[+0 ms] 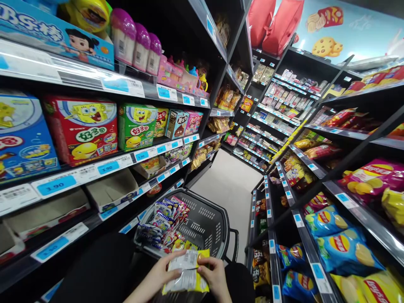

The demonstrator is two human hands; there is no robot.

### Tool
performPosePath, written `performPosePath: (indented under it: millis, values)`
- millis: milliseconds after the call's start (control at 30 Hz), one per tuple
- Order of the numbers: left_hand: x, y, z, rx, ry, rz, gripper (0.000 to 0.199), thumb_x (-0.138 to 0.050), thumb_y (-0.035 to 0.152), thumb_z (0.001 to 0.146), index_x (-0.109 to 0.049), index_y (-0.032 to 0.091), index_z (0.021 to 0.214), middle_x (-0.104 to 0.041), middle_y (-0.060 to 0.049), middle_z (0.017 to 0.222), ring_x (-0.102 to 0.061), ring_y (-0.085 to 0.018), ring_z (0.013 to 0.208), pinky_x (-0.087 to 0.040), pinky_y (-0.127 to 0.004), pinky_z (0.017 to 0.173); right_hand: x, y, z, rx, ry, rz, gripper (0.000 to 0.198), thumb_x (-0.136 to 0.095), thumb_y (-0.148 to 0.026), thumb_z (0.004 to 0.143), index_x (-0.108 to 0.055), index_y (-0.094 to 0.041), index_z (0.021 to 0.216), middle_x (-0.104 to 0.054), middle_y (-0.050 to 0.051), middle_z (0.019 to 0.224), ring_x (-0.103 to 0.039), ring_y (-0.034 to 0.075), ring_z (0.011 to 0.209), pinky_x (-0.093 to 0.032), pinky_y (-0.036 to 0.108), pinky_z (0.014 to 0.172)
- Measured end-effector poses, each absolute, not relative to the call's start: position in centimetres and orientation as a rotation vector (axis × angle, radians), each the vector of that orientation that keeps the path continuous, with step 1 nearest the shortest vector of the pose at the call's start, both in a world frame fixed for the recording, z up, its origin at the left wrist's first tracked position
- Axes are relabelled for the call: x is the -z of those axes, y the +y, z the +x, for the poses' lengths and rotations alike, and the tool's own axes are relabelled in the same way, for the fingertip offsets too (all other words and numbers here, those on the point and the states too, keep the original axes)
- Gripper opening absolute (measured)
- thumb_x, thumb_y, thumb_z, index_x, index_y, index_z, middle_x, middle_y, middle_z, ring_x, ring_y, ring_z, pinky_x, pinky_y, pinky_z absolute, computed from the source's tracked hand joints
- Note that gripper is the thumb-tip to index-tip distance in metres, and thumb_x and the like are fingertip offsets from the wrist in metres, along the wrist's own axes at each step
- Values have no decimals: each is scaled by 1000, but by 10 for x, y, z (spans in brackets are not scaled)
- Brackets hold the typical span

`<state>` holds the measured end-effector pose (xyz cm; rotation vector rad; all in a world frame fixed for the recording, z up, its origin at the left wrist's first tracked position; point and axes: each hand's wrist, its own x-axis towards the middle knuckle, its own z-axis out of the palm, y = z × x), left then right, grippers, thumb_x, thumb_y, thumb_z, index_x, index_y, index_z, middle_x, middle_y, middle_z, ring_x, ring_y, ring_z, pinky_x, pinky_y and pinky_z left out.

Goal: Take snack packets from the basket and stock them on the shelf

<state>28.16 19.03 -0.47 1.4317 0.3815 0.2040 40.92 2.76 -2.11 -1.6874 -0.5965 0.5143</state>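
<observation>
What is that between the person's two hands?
A yellow-and-white packet: the left hand grips one side and the right hand the other, as the head view shows.

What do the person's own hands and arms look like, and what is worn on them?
The left hand and the right hand are slim-fingered and without gloves. The left forearm has no sleeve on the part that shows. No ring, watch or marking can be seen.
</observation>
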Motion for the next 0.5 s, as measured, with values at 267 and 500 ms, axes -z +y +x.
performPosePath:
  millis: [267, 500]
  values:
    - [-5, 189, 278, -225, 455, 1683, 41, -62, 31, 59, -66, 19, 98, -65, -7, 104, -55, -27, 99, -38, -34, 90, 24, 30, 407, -480, -727, -1783, 15, -60, -30, 68, -62, -16, 62, -59, -1, 60, -52, 15, 61, -38, 22, 57]
    - [-12, 186, 272, -173, 454, 1922, 32, -51, 43, 70, -70, 24, 89, -69, -4, 88, -59, -25, 84, -42, -30, 76, 35, 30, 411, -547, -760, -1813, 13, -58, -26, 68, -57, -17, 59, -56, -2, 58, -51, 14, 60, -36, 22, 56]
